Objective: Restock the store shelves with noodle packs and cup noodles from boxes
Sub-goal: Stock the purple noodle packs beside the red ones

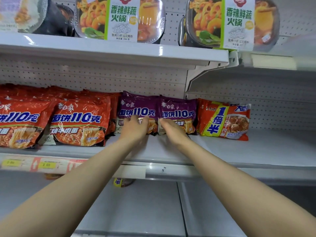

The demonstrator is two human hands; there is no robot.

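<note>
Two purple noodle packs stand side by side at the back of the middle shelf point(153, 151). My left hand point(135, 127) touches the front of the left purple pack point(136, 106) with fingers spread and fairly straight. My right hand point(172, 130) lies with straight fingers against the lower front of the right purple pack point(178, 110). Neither hand grips a pack. Both forearms reach in from the bottom of the view.
Red noodle packs point(80, 120) fill the shelf to the left. An orange-and-yellow pack point(224, 120) stands to the right, with bare shelf beyond it. Hotpot bowls point(123, 17) sit on the upper shelf. Price tags point(46, 165) line the shelf edge.
</note>
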